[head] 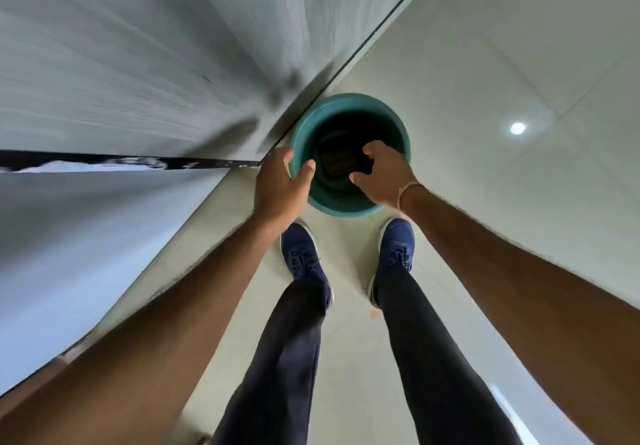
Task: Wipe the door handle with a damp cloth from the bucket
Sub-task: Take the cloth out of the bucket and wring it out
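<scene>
A teal bucket [349,105] stands on the floor against the base of a grey door, straight ahead of my feet. Its inside is dark, and a dark folded cloth [337,162] seems to lie at the bottom. My left hand [278,186] grips the bucket's near-left rim, thumb inside and fingers outside. My right hand [381,176] reaches down into the bucket's mouth from the right, fingers spread and curled; whether they touch the cloth is hidden. The door handle is out of view.
The grey door [138,63] fills the left and top, blurred by motion, with a dark gap [121,162] at a panel edge. Pale floor tiles [502,63] spread to the right. My blue shoes [301,257] stand just behind the bucket.
</scene>
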